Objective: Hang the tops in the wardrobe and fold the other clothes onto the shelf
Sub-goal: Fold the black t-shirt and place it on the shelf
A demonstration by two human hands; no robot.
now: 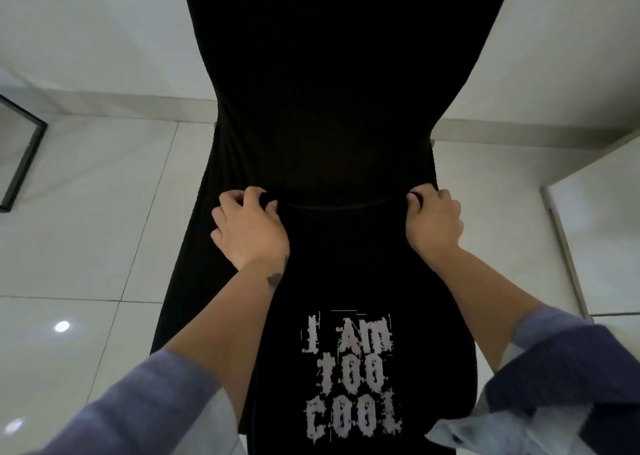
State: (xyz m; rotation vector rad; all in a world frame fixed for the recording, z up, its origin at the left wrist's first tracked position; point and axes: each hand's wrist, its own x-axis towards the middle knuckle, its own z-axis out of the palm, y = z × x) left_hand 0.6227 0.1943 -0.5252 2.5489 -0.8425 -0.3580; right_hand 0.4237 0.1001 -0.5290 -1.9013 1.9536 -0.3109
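Black garment (325,115) is hanging in front of the person, held out over the tiled floor (86,212), and it is filling the centre of the head view from the top edge down past the hands. Both hands are pinching a folded or hemmed edge running straight between them: the left hand (249,226) is holding the left end with curled fingers, the right hand (436,219) is holding the right end with its thumb tucked over the cloth. Neither grip is open; each is closed narrowly on fabric.

Below that edge, a black panel carrying a distressed white print (349,375) reading "I AM TOO COOL" is lying against the person's front. Whether this is the same garment doubled over or the shirt being worn cannot be told.

Material is appearing as a thin, matte knit, soft and limp, draping in long smooth curves and narrowing at the middle under tension. It is judged light and easily carried, not fragile, and not slippery, though it is likely to sag and crease wherever unsupported. Holding at the two corners of an edge, as now, is judged the soundest purchase for keeping it flat; a hanger would call for the shoulders instead.

Blue sleeves (138,402) are covering both forearms. A dark-framed panel (24,153) is leaning at far left. Neither wardrobe nor shelf is identifiable.
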